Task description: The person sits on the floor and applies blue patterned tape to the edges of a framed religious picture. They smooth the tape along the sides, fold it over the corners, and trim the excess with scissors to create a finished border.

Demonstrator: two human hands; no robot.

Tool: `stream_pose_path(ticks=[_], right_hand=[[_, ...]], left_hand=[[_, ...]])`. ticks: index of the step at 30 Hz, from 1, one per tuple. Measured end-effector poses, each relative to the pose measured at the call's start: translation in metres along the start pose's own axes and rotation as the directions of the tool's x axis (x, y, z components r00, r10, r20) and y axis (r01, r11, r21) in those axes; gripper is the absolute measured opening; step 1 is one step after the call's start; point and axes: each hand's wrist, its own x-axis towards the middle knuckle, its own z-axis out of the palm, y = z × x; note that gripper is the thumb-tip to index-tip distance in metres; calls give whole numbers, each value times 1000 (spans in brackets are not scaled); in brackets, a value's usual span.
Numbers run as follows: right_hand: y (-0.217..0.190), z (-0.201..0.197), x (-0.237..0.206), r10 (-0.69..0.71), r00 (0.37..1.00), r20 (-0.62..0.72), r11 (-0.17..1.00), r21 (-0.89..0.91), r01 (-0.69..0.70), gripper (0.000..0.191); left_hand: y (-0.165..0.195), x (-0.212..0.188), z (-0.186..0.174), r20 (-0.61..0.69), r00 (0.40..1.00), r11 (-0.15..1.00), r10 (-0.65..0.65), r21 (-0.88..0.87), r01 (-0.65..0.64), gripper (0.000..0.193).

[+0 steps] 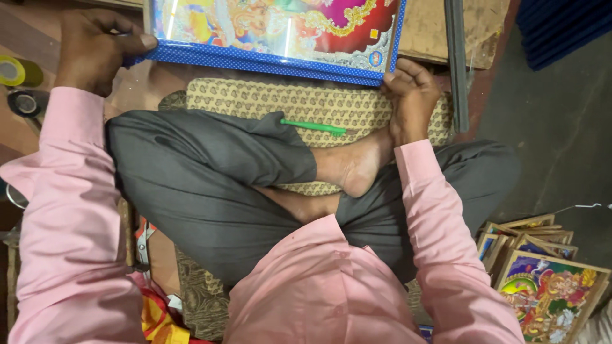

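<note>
Blue picture frame (268, 60) gripped at both lower corners, left hand (95, 51) and right hand (413, 95) fingers clenched on it; best kept level.

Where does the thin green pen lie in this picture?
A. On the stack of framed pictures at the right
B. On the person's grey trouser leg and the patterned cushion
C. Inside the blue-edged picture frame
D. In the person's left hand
B: the thin green pen rests across the grey trouser leg and the patterned cushion, while both hands grip the blue-edged picture frame.
</note>
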Motion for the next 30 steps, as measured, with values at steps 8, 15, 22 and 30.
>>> stream_pose_path(ticks=[8, 15, 22, 30], right_hand=[[19, 10, -9, -199, 977, -82, 980, -18, 199, 14], [15, 20, -25, -432, 901, 42, 793, -458, 401, 23], [2, 64, -80, -274, 758, 591, -237, -806, 543, 89], [39, 209, -98, 20, 576, 817, -179, -564, 806, 102]], left_hand=[[-6, 9, -9, 34, 998, 997, -58, -42, 60, 16], [-18, 16, -14, 59, 997, 995, -48, -85, 53, 23], [-28, 14, -19, 88, 996, 995, -23, -93, 31, 18], [-14, 13, -20, 86, 996, 994, -26, -104, 35, 18]])
